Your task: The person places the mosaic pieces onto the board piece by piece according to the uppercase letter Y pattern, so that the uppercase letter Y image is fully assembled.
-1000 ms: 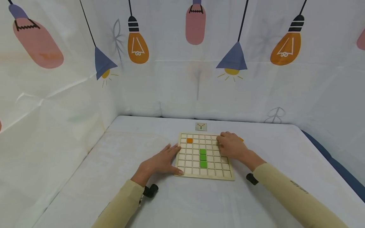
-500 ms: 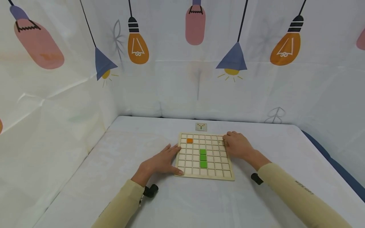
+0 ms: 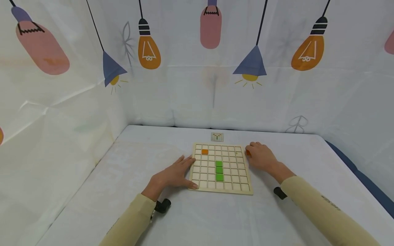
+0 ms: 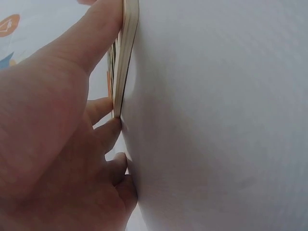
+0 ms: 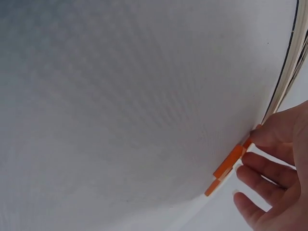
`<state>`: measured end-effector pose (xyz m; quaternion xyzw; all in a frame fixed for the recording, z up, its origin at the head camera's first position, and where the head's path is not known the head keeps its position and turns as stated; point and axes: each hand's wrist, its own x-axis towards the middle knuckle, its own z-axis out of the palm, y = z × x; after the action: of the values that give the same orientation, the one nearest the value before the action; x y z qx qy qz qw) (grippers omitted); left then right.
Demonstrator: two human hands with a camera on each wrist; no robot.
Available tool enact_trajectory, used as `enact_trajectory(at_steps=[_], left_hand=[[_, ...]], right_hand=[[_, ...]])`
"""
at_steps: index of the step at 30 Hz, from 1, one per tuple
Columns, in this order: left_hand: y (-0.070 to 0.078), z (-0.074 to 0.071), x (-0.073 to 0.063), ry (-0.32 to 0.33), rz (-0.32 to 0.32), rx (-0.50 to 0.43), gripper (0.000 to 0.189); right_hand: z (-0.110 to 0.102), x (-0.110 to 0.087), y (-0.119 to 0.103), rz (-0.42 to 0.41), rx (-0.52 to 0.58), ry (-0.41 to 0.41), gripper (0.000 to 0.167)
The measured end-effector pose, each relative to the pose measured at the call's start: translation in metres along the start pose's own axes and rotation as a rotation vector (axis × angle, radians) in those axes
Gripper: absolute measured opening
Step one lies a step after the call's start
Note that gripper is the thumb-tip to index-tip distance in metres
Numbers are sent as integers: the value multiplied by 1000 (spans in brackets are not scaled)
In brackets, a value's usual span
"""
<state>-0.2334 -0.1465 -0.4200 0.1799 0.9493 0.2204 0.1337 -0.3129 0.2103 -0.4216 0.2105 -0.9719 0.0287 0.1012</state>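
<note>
A wooden grid board [image 3: 204,184] lies on the white table, with an orange square [image 3: 204,151] near its top left and a column of green squares [image 3: 219,170] in the middle. My left hand [image 3: 175,174] is spread along the board's left edge; its thumb rests at the near-left corner and the fingertips touch the side. Just off the board's right edge, my right hand [image 3: 261,158] has its thumb and forefinger about an orange tile [image 3: 248,153]. Several orange tiles [image 5: 228,162] lie by those fingertips in the right wrist view, partly hidden by the hand.
A small card with a grid pattern [image 3: 217,137] lies behind the board. White table surface [image 3: 209,218] extends in front and to both sides. A printed sheet [image 3: 184,92] hangs as a wall at the back and left.
My right hand has moved right, from over the board's upper right cells to just beyond its right edge, where orange now shows at its fingertips. My left hand and the board have stayed put.
</note>
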Motion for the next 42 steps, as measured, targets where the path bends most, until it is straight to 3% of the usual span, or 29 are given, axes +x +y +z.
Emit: enact_trajectory(at_steps=[21, 26, 42], left_hand=[[2, -3, 0, 5, 1, -9, 107], [4, -2, 0, 0, 3, -19, 106], [2, -1, -1, -12, 8, -7, 106]], right_hand=[[-1, 3, 3, -34, 29, 31, 9], [-2, 3, 2, -2, 48, 7, 16], [0, 5, 2, 22, 27, -24, 11]])
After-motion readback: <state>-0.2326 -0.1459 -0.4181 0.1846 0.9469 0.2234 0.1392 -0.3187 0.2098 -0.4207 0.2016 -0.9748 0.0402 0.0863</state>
